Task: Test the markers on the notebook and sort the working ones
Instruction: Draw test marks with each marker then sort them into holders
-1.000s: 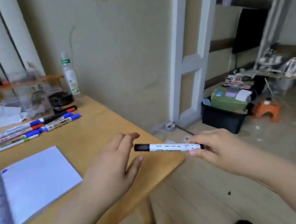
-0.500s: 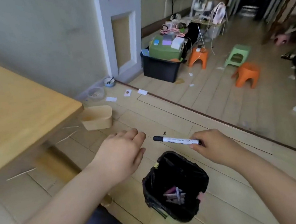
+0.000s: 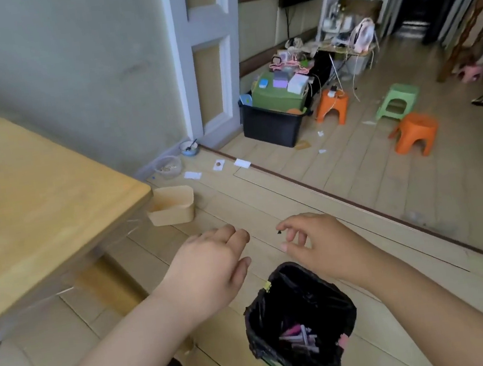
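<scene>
1. Bin (image 3: 302, 325): small, lined with a black bag, standing on the wooden floor (image 3: 266, 198) below and between both hands. A binder clip holds the bag at the far rim.
2. Markers (image 3: 299, 339): a loose heap at the bottom of the bin, white and pink barrels visible; the count cannot be told.
3. Left hand (image 3: 211, 266): palm down, above the floor just left of the bin's far rim. Fingers relaxed and slightly spread, holding nothing.
4. Right hand (image 3: 319, 246): above the bin's far right rim, near the left hand but apart from it. Fingers loosely curled and released, nothing between them.
5. Counter (image 3: 38, 215): light wood, its rounded corner at left of view; the visible part is bare.
6. Tub (image 3: 172, 205): beige, open-topped, on the floor just beyond the counter's corner.
7. Bowls (image 3: 167, 166): two, on the floor by the wall, beyond the tub.
8. Crate (image 3: 269, 127): black, filled with boxes, beside the white door frame.
9. Stools (image 3: 413, 134): two orange and one green, on the floor at right, well apart from the bin.
</scene>
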A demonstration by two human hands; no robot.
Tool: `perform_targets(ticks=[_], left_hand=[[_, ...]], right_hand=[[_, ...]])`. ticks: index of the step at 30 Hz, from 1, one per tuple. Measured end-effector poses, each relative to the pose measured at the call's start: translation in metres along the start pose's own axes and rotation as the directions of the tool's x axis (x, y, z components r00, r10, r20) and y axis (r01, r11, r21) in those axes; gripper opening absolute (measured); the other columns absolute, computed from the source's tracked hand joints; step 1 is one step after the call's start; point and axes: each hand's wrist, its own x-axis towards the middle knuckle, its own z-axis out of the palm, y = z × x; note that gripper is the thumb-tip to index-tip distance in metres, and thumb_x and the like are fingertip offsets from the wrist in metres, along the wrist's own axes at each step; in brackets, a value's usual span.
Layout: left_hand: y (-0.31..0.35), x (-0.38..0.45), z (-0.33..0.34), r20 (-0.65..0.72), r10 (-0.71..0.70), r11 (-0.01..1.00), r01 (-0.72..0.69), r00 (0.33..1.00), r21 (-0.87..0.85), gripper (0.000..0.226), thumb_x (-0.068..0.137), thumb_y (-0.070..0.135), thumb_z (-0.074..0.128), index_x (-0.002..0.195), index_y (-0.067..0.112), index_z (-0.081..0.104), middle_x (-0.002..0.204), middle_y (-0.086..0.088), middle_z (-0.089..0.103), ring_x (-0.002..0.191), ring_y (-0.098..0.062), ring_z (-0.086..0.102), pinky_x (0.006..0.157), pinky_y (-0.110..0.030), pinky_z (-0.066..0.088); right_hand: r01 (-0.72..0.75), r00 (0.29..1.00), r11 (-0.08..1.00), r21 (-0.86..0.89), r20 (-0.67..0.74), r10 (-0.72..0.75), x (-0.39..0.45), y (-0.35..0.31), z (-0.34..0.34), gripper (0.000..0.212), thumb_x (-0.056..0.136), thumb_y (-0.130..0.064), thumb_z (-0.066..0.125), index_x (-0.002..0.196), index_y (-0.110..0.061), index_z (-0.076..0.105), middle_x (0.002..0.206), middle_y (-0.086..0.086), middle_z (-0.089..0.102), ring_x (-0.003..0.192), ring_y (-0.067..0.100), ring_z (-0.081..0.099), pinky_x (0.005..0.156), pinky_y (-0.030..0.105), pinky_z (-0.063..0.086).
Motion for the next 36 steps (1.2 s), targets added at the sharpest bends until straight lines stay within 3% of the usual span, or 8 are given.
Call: perform_targets(ticks=[6, 12, 16, 21, 28, 32, 36], left_hand=[[-0.059, -0.024, -0.092, -0.152, -0.137, 0.986, 0.150, 0.979, 0.078, 0.031, 0.082, 0.037, 0.039, 0.092, 0.016, 0.060, 0.077, 0.002, 0.062, 0.069, -0.022, 0.062, 0.058, -0.033, 0.053], [-0.136, -0.105, -0.177, -0.282, -0.354, 0.899, 0.408, 0.892, 0.159, 0.029, 0.084, 0.039, 0.039, 0.093, 0.019, 0.059, 0.077, 0.006, 0.062, 0.066, -0.016, 0.061, 0.054, -0.028, 0.051], [-0.180, -0.170, -0.213, -0.349, -0.478, 0.799, 0.564, 0.806, 0.207, 0.031, 0.083, 0.038, 0.038, 0.091, 0.020, 0.062, 0.077, 0.008, 0.064, 0.062, -0.013, 0.062, 0.050, -0.020, 0.047], [-0.224, -0.235, -0.236, -0.380, -0.592, 0.681, 0.693, 0.711, 0.237, 0.027, 0.081, 0.035, 0.044, 0.091, 0.017, 0.062, 0.077, 0.005, 0.065, 0.059, -0.018, 0.062, 0.046, -0.030, 0.050], [-0.277, -0.270, -0.224, -0.453, -0.712, 0.581, 0.812, 0.536, 0.047, 0.034, 0.083, 0.034, 0.044, 0.106, 0.015, 0.060, 0.096, 0.002, 0.063, 0.081, -0.024, 0.061, 0.066, -0.034, 0.050], [-0.296, -0.283, -0.210, -0.482, -0.752, 0.551, 0.830, 0.450, -0.086, 0.022, 0.091, 0.029, 0.050, 0.110, 0.021, 0.057, 0.099, 0.010, 0.057, 0.085, -0.008, 0.054, 0.069, -0.024, 0.042], [-0.304, -0.290, -0.206, -0.501, -0.718, 0.584, 0.810, 0.483, -0.057, 0.033, 0.085, 0.039, 0.038, 0.103, 0.020, 0.058, 0.094, 0.008, 0.059, 0.081, -0.013, 0.058, 0.063, -0.024, 0.046]], right_hand=[[0.357, 0.931, 0.934, -0.019, -0.073, -0.357, 0.058, -0.120, -0.018, 0.026, 0.086, -0.035, 0.062, 0.111, -0.033, 0.061, 0.089, -0.020, 0.055, 0.089, 0.000, 0.050, 0.075, 0.013, 0.041], [0.596, 0.803, 0.801, -0.050, 0.040, -0.595, 0.108, -0.248, 0.003, 0.029, 0.090, -0.040, 0.055, 0.119, -0.040, 0.055, 0.094, -0.025, 0.051, 0.090, -0.002, 0.048, 0.077, 0.013, 0.040], [0.702, 0.708, 0.712, -0.030, 0.135, -0.693, 0.132, -0.325, 0.040, 0.030, 0.090, -0.037, 0.057, 0.120, -0.034, 0.057, 0.092, -0.022, 0.050, 0.085, 0.003, 0.051, 0.077, 0.014, 0.040], [0.755, 0.635, 0.654, 0.045, 0.197, -0.747, 0.162, -0.401, 0.088, 0.028, 0.088, -0.033, 0.061, 0.116, -0.026, 0.061, 0.092, -0.016, 0.053, 0.079, 0.005, 0.052, 0.077, 0.018, 0.043], [0.747, 0.639, 0.664, 0.037, 0.236, -0.732, 0.215, -0.463, 0.141, 0.027, 0.089, -0.025, 0.059, 0.116, -0.018, 0.061, 0.093, -0.011, 0.055, 0.072, 0.002, 0.048, 0.072, 0.017, 0.040], [0.751, 0.646, 0.661, -0.008, 0.219, -0.731, 0.243, -0.495, 0.164, 0.032, 0.091, -0.024, 0.056, 0.122, -0.017, 0.058, 0.106, -0.005, 0.055, 0.084, 0.009, 0.048, 0.082, 0.025, 0.044], [0.758, 0.652, 0.649, -0.071, 0.107, -0.750, 0.275, -0.523, 0.187, 0.040, 0.094, -0.020, 0.054, 0.133, -0.015, 0.050, 0.127, 0.001, 0.052, 0.113, 0.018, 0.047, 0.093, 0.026, 0.035]])
